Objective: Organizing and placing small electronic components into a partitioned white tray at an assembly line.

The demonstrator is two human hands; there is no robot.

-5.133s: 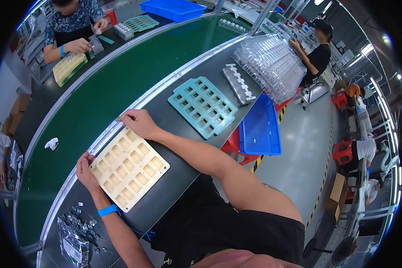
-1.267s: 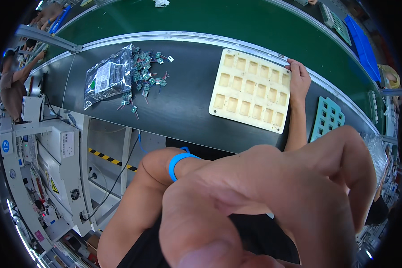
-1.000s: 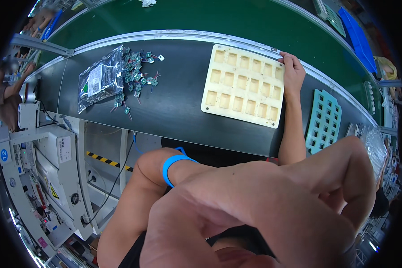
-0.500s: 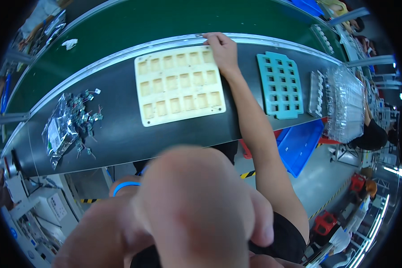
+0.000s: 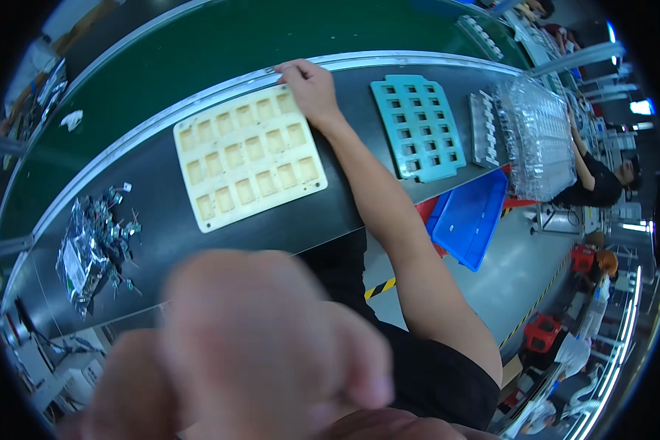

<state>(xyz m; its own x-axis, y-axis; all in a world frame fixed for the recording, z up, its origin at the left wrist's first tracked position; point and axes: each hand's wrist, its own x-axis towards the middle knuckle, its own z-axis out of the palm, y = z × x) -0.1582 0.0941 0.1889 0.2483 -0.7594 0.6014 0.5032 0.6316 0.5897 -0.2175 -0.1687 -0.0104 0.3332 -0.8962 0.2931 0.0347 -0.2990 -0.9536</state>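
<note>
My right hand [image 5: 312, 89] rests by the far right corner of a cream tray [image 5: 251, 154] with rows of rectangular pockets. Its fingers are bent together at the metal rail [image 5: 242, 86], and whatever lies under the fingertips is hidden. The tray's pockets look bare. Very close and blurred, my left hand [image 5: 249, 337] fills the lower middle of the picture; its fingers cannot be made out clearly. To the right of my right arm lies a teal tray [image 5: 420, 126] with square openings.
Small wired circuit boards [image 5: 117, 235] spill beside a silvery plastic bag [image 5: 81, 268] on the left. Stacked clear plastic trays [image 5: 539, 143] and a white-toothed strip [image 5: 484, 130] lie at the right. A blue bin [image 5: 471, 220] stands below the table edge. Beyond the rail runs a green belt [image 5: 220, 51].
The whole view has shifted, so the trays and bench appear farther left. My right hand stays at the cream tray's corner. My left hand appears lower and more to the left.
</note>
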